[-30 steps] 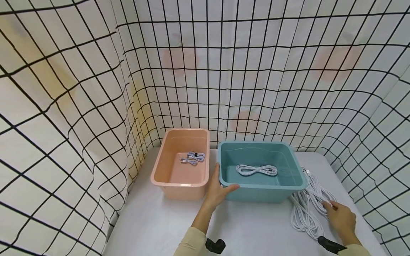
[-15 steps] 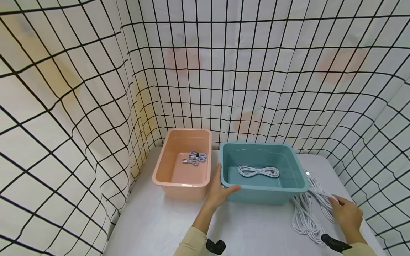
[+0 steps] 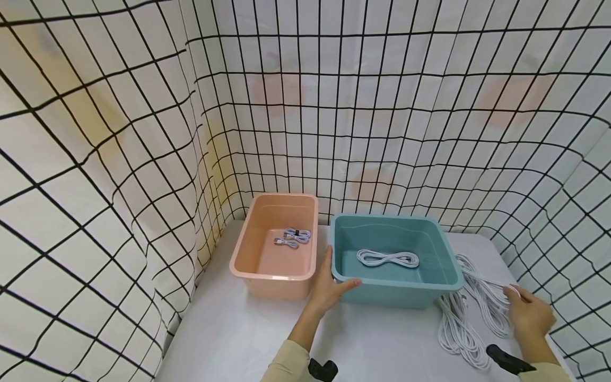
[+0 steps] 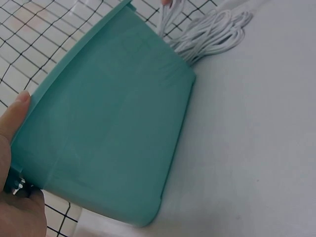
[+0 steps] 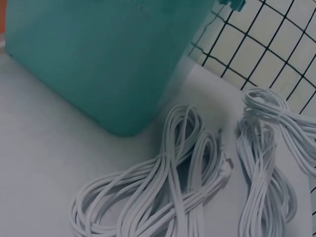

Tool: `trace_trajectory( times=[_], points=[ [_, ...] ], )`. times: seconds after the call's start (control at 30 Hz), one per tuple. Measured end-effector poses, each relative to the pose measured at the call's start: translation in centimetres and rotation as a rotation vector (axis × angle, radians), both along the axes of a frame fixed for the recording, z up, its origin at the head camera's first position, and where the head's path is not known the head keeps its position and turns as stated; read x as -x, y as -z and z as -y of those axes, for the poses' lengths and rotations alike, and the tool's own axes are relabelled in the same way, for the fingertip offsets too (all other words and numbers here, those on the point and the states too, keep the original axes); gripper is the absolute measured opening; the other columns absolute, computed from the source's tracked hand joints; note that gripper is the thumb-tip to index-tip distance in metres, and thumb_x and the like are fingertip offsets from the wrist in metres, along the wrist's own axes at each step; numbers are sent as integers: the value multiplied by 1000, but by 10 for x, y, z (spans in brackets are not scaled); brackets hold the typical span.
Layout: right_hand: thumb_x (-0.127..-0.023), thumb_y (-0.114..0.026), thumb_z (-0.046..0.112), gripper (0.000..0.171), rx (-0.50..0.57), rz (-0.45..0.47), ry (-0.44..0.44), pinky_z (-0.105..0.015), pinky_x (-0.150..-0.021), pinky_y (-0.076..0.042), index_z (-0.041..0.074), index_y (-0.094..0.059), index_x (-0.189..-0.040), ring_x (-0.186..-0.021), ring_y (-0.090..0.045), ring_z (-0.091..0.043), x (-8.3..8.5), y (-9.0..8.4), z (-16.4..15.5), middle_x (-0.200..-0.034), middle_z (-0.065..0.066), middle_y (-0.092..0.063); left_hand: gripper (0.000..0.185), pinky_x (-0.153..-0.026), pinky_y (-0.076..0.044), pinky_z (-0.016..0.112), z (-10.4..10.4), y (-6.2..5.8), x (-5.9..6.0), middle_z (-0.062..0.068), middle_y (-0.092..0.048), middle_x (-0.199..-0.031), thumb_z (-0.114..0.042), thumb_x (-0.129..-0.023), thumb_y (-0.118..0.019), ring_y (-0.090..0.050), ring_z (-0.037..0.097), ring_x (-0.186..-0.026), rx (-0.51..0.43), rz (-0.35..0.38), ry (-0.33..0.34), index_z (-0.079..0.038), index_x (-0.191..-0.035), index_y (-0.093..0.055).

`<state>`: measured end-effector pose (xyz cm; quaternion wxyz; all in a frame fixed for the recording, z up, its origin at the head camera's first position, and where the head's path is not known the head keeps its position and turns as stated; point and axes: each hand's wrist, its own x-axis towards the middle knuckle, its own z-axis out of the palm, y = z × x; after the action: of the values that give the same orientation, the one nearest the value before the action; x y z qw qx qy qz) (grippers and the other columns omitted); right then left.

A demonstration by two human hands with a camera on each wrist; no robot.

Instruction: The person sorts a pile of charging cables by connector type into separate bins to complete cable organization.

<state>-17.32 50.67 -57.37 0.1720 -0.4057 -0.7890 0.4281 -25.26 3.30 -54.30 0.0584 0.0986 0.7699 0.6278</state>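
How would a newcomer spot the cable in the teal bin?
On the white table, find the teal bin, right of the peach bin. One coiled white cable lies on its floor. Unlike the cable bundles outside the teal bin's right end, it lies alone inside.

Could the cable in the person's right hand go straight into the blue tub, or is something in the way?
The right wall of the blue tub stands between: the white cable in the right hand is outside it, so would probably need lifting over. Nothing visible covers the open top.
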Motion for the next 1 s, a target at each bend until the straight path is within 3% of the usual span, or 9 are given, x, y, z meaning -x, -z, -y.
trace_trajectory(
  times=[0.07, 0.13, 0.2, 0.3, 0.4, 0.47, 0.67, 0.8, 1.0],
  points=[
    [-98, -68, 43, 45, 54, -43, 29, -38, -110, -39, 21, -67, -137, -134, -49, -29, 2, -6, -2, -67, 41, -50, 122, -119, -26, 54, -1, -1, 1, 0, -13, -172, -46, -79, -91, -18, 27, -155, -2, -5, 1, -24, -168, -11],
    [-96, -72, 39, 37, 145, -129, 77, -20, -99, -45, 26, -72, -131, -115, -61, -10, 5, -12, -4, -64, 43, -49, 122, -119, -26, 54, -1, -2, 2, 1, -13, -172, -45, -79, -91, -19, 28, -155, -6, -11, 3, -22, -168, -11],
    [-94, -77, 33, 25, 259, -231, 114, -8, -80, -46, 33, -77, -120, -94, -61, 4, 8, -19, -6, -65, 38, -55, 121, -118, -27, 56, -1, -1, 2, 2, -14, -172, -43, -80, -91, -20, 30, -154, -12, -19, -1, -21, -168, -11],
    [-90, -83, 25, 17, 415, -382, 160, -4, -64, -44, 32, -82, -105, -81, -58, 10, 13, -31, -7, -70, 29, -63, 120, -117, -28, 57, 0, 1, 2, 3, -15, -171, -41, -80, -91, -21, 31, -154, -17, -20, -8, -22, -168, -12],
    [-89, -84, 25, 20, 499, -434, 174, -5, -68, -48, 30, -82, -108, -94, -60, 6, 17, -47, -4, -76, 27, -65, 120, -117, -28, 57, 1, 3, 0, 3, -16, -171, -42, -80, -91, -21, 32, -154, -18, -8, -8, -25, -168, -12],
    [-89, -84, 25, 24, 514, -452, 162, -5, -70, -48, 28, -81, -112, -102, -59, 4, 21, -56, -2, -79, 26, -66, 120, -117, -29, 57, 1, 3, 0, 4, -15, -171, -43, -80, -90, -21, 33, -154, -23, -9, -2, -25, -168, -11],
    [-87, -86, 26, 29, 511, -461, 71, -6, -64, -49, 26, -81, -115, -91, -61, 7, 35, -77, 9, -82, 23, -67, 119, -116, -29, 57, 1, 5, 1, 5, -16, -171, -43, -80, -90, -22, 33, -154, -17, -26, -16, -23, -168, -13],
    [-86, -87, 29, 40, 469, -457, -19, -4, -67, -48, 23, -77, -124, -101, -61, 6, 42, -89, 18, -87, 24, -67, 119, -117, -29, 56, 0, 6, 2, 4, -17, -171, -44, -79, -90, -22, 32, -154, -10, -24, -16, -22, -168, -13],
    [-89, -85, 26, 26, 398, -448, -171, -5, -63, -47, 25, -81, -114, -82, -61, 11, 46, -98, 33, -83, 26, -69, 119, -116, -31, 58, 0, 7, 0, 4, -19, -171, -43, -80, -90, -24, 32, -153, -7, -17, -18, -23, -168, -13]
  ],
)
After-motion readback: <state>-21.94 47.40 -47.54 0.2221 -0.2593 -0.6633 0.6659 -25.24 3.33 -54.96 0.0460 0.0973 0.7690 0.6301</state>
